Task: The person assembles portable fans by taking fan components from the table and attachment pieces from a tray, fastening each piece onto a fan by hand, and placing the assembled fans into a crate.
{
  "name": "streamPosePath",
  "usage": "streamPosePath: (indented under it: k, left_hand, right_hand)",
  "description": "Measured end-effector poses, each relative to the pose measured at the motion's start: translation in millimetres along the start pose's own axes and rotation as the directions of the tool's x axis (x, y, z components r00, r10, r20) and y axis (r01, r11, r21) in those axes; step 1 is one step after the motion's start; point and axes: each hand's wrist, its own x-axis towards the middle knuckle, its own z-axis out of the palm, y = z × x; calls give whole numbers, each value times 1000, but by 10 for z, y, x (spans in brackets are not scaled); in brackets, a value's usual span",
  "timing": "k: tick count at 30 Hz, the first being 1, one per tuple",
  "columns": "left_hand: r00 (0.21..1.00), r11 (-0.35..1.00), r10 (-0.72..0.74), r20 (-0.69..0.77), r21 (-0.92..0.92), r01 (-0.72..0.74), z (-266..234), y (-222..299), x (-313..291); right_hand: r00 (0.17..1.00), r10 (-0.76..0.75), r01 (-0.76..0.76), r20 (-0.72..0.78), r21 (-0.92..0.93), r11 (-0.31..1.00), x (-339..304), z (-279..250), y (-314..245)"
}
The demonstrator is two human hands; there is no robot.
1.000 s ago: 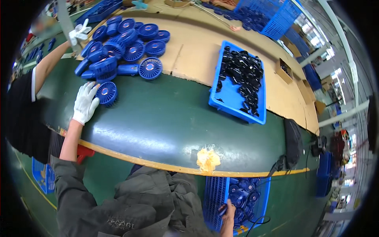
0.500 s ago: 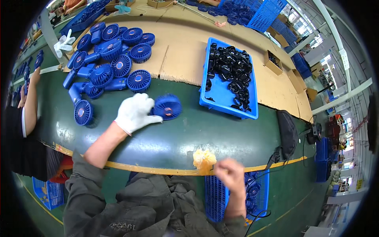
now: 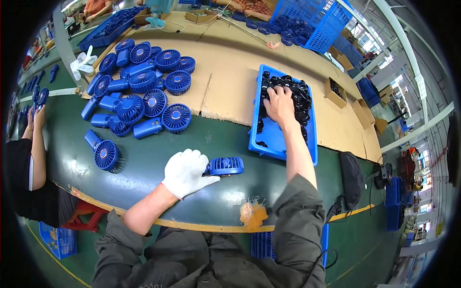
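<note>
blue fan [image 3: 227,166], one, in left hand [image 3: 187,174]

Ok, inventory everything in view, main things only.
Bench: one, green, centre.
Fan pile: many, blue, left.
Lone fan: one, blue, before pile.
Held fan: one, blue, front centre.
Tray: one, blue, right.
Glossy parts: many, black, in tray.
Bag: one, black, right end.
Slatted crates: at least three, blue, around bench.
Co-workers: at least three, varied clothing, left and far side.
Left hand: one, white-gloved, at held fan.
Right hand: one, bare, on parts.
</note>
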Motion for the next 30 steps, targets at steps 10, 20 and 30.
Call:
streamPosePath:
  k: [10, 20, 30]
  left_hand:
    - [999, 999, 40, 6, 2, -40, -55, 14, -21]
    - [998, 999, 48, 44, -22, -47, -34, 102, -1]
    - [990, 998, 56, 130, -1, -57, -59, 83, -100]
  right_hand:
    - [968, 197, -241, 156, 358, 902, -1099, -645, 295]
    - [980, 173, -142, -96, 269, 953, -1023, -680, 469]
    - [974, 223, -225, 34, 141, 964, -653, -292, -44]
